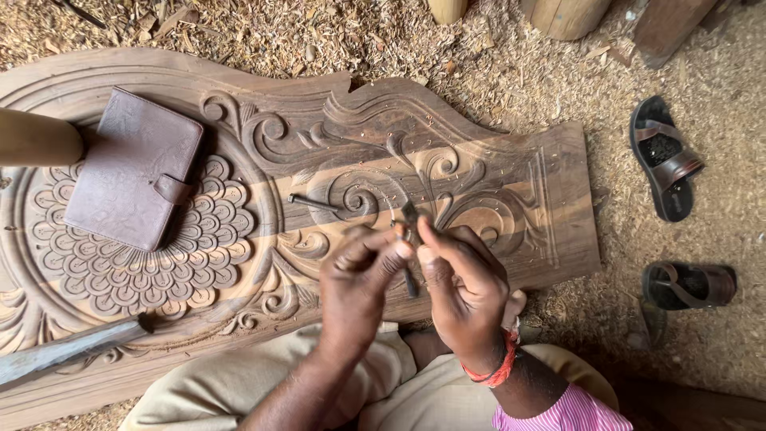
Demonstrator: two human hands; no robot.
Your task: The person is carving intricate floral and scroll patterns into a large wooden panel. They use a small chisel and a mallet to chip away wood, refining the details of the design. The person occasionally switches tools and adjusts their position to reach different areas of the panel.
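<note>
Down near the lower edge of the carved wooden panel (279, 160), both hands meet over the scrollwork: the left hand (359, 279) and the right hand (459, 291) pinch a small dark chisel (409, 247) between their fingertips, its tip and handle mostly hidden by the fingers. A brown leather pouch (132, 168), snapped closed so its contents cannot be seen, lies on the round flower carving. A second thin tool (315, 203) rests on the panel just beyond the hands. Wood shavings (519, 72) cover the floor around the panel; two sandals (666, 160) lie well apart to the right. A wooden handle (36, 137) is cut off at the left edge.
</note>
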